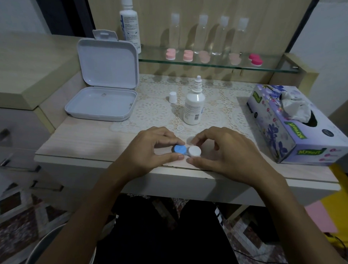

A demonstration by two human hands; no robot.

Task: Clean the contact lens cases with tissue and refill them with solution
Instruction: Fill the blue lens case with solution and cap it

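Observation:
A contact lens case lies near the table's front edge, with a blue cap (pixel 179 148) on its left well and a white cap (pixel 194 151) on its right. My left hand (pixel 152 149) pinches the blue cap between thumb and fingers. My right hand (pixel 225 151) pinches the white cap the same way. A small white solution bottle (pixel 193 107) stands uncapped behind the case, its loose cap (pixel 172 97) to its left. The tissue box (pixel 299 128) sits at the right, a tissue (pixel 294 108) sticking out.
An open grey plastic box (pixel 103 93) stands at the left on the table. A glass shelf (pixel 217 64) behind holds several pink lens cases, several clear bottles and a large solution bottle (pixel 129 25). A lace mat (pixel 156 111) covers the table's middle.

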